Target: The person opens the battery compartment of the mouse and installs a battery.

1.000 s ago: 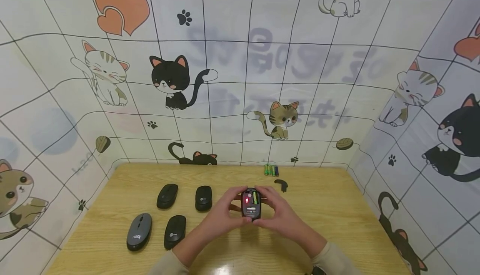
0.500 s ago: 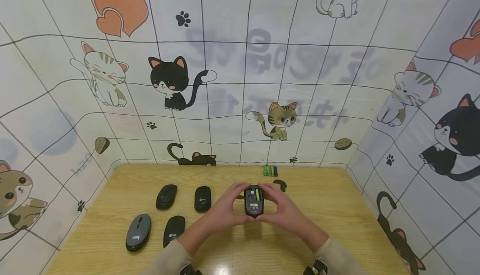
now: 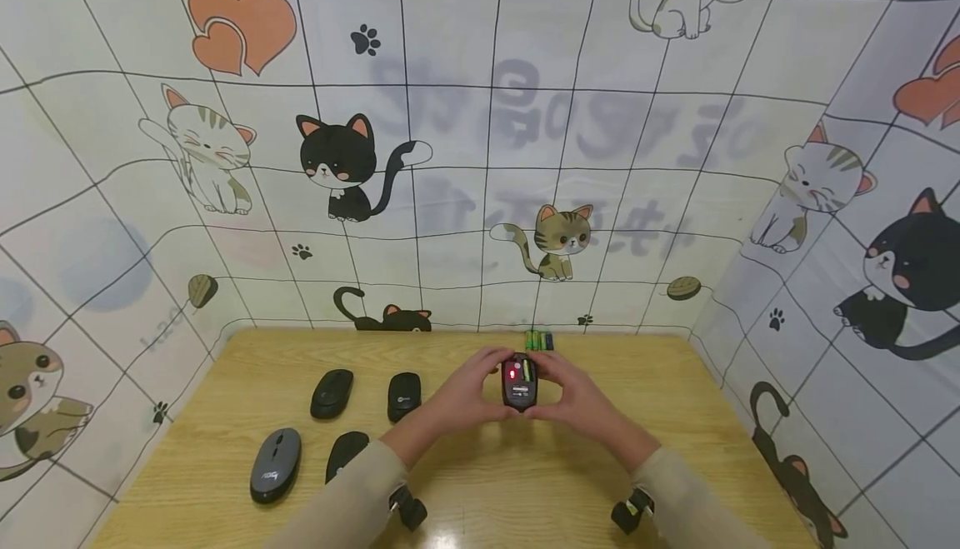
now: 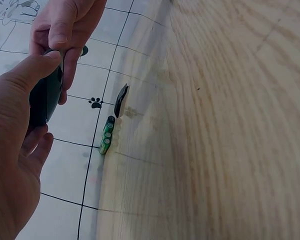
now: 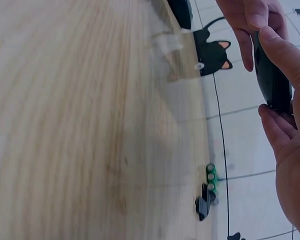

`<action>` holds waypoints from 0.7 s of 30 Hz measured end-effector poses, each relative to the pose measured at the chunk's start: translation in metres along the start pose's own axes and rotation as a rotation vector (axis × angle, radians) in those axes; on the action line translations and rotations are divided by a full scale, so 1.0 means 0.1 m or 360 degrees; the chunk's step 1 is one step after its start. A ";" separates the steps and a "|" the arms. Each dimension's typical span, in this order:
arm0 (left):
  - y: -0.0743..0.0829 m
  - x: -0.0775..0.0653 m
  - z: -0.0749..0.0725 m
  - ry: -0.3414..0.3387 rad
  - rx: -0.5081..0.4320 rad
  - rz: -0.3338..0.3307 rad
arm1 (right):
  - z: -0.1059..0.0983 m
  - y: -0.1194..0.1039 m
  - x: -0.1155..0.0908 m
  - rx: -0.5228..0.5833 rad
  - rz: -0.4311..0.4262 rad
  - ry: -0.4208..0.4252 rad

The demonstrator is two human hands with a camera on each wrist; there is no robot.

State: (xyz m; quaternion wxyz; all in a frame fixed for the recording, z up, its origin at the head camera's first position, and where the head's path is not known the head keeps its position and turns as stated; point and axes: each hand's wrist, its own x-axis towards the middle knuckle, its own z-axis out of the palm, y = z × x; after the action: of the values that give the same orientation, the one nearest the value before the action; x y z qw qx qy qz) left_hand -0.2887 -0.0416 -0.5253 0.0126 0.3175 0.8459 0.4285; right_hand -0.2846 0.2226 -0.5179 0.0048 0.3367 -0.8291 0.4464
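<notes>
Both hands hold a black computer mouse up over the table, its underside turned to the head view. A red light glows on that underside, and a green battery sits in the uncovered compartment beside it. My left hand grips the left side and my right hand the right, thumbs at the near end and fingers at the far end. Behind the hands, several batteries lie in a row. A small black battery cover lies near them in the left wrist view; my right hand hides it in the head view.
To the left on the wooden table lie a grey mouse and several black mice, among them one at the back and one nearer the hands. My left sleeve partly covers another black mouse. A cat-print cloth surrounds the table.
Both hands have moved the mouse forward and slightly right, over the spot where the battery cover showed. The red light went out of sight half a second ago and shows again now.
</notes>
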 end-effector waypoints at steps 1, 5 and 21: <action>-0.01 0.04 0.00 -0.0006 0.0005 0.0001 | -0.02 0.02 0.01 0.0000 -0.0006 -0.0001; -0.04 0.16 0.03 -0.0031 0.0045 -0.0013 | -0.08 0.10 0.04 -0.0033 -0.0025 -0.0001; -0.19 0.46 0.17 -0.0080 0.0249 -0.0110 | -0.19 0.38 0.15 -0.0057 0.0098 -0.0084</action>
State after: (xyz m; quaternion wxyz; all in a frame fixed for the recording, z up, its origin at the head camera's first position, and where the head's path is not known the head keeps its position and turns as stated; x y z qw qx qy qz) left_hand -0.3302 -0.0126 -0.5388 0.0239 0.2987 0.8866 0.3524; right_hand -0.3232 0.2426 -0.5302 -0.0248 0.3223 -0.8468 0.4225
